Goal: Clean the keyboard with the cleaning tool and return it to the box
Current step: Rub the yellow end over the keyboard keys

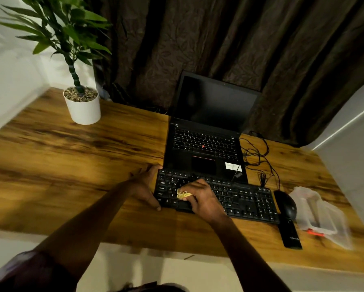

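head view: right hand pinches soft yellow cleaning tool on black plastic keyboard.
left hand: straight-fingered, bracing its end.
risk: tool tearing, lodging between keys.

Dim, warm light; edges bowed, perhaps motion-blurred at left.
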### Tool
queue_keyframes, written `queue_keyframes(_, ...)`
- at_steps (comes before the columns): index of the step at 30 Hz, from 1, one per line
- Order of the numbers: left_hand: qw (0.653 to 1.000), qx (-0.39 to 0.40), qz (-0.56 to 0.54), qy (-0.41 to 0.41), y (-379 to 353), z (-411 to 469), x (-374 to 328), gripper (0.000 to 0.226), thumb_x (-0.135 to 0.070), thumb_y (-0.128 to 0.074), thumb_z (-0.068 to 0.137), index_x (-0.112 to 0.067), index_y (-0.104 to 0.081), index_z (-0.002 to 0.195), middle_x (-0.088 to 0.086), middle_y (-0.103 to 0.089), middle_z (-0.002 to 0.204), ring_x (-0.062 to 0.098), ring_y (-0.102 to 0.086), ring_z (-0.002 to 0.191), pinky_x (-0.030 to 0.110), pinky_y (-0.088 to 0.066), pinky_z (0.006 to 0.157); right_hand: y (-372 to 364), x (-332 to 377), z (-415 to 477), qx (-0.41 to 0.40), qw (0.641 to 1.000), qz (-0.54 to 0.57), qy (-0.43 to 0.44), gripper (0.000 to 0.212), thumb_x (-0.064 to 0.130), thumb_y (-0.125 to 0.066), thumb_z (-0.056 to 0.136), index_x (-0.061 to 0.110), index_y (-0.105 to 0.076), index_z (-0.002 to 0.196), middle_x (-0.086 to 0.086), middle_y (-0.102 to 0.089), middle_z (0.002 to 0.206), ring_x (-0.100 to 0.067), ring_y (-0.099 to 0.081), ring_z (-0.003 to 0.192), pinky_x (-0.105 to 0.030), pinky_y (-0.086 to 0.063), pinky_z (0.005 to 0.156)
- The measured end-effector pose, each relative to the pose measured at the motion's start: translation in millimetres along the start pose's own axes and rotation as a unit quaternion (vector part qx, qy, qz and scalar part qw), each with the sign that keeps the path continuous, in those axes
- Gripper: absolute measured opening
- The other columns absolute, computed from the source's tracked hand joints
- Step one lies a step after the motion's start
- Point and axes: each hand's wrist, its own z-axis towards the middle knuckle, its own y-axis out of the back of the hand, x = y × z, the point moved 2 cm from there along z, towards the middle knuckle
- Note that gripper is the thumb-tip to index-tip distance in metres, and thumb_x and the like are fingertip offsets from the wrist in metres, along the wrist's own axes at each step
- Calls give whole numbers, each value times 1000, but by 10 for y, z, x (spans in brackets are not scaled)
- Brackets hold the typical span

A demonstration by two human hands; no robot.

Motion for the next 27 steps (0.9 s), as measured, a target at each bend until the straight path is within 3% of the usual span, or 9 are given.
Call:
queue_keyframes(6, 1000, -8, -6, -5, -24, 11, 6, 145, -49, -96, 47, -41, 2, 154, -1, 1, 164, 31, -4, 151, 58, -9, 118, -109, 245, 130, 26, 999, 0, 30, 26, 15, -63, 89, 24, -69, 112, 4, -69, 113, -18, -53, 104, -38, -48, 90)
queue_keyframes(12, 1000, -3, -13, 0, -14, 17, 10, 144, -46, -97, 48, -43, 1, 153, 0, 2, 165, 31, -3, 151, 57, -10, 118, 44, -101, -85, 22, 1000, -13, 0, 31, 6, -63, 86, 25, -71, 110, 5, -70, 112, -16, -54, 103, -40, -48, 90)
queue_keyframes(18, 1000, -2, -10, 1, -11, -4, -12, 144, -45, -96, 49, -40, 2, 155, -1, 4, 165, 31, -2, 152, 58, -6, 118, 61, 59, 9, 1, 1000, -3, -4, 25, 15, -64, 89, 26, -70, 111, 7, -70, 111, -13, -53, 102, -35, -45, 91)
queue_keyframes(21, 1000, -3, -10, 0, -5, -9, -20, 145, -46, -97, 48, -40, 1, 155, -2, 4, 165, 30, -2, 152, 58, -7, 118, -31, 128, 23, 33, 999, -7, 18, 26, 15, -62, 89, 24, -70, 112, 5, -70, 112, -16, -54, 100, -36, -46, 89)
queue_keyframes(27, 1000, 5, -13, -3, 4, -26, -43, 142, -43, -96, 52, -40, 2, 155, 0, 6, 165, 31, -2, 151, 56, -10, 119, 162, -189, -222, 33, 999, -26, -28, 32, 6, -64, 88, 24, -72, 113, 4, -69, 117, -13, -52, 107, -33, -48, 93)
